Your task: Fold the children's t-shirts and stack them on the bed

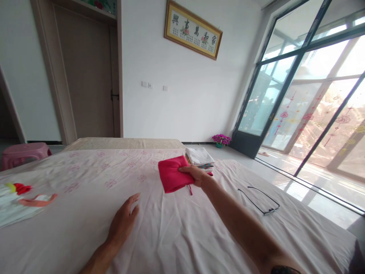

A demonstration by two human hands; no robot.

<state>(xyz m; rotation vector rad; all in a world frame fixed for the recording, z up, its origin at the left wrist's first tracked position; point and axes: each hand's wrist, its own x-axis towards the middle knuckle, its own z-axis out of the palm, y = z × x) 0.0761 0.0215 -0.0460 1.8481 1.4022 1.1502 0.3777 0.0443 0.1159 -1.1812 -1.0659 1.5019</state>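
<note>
My right hand (196,175) pinches a folded red cloth (172,174) by its right edge and holds it over the sheet. A thin red strip dangles below it. Just behind lies a stack of folded cloths (199,156), white on top with a coloured one beneath, partly hidden by my hand. My left hand (125,213) hovers over the bedsheet (159,236) to the lower left, its thumb apart from the fingers and nothing in it.
Eyeglasses (268,209) lie unfolded on the right of the sheet. A white cloth garment (17,213) with red and orange parts rests at the far left. A pink stool (27,150) stands beyond, and purple flowers (221,139) are on the floor by the glass door (256,110).
</note>
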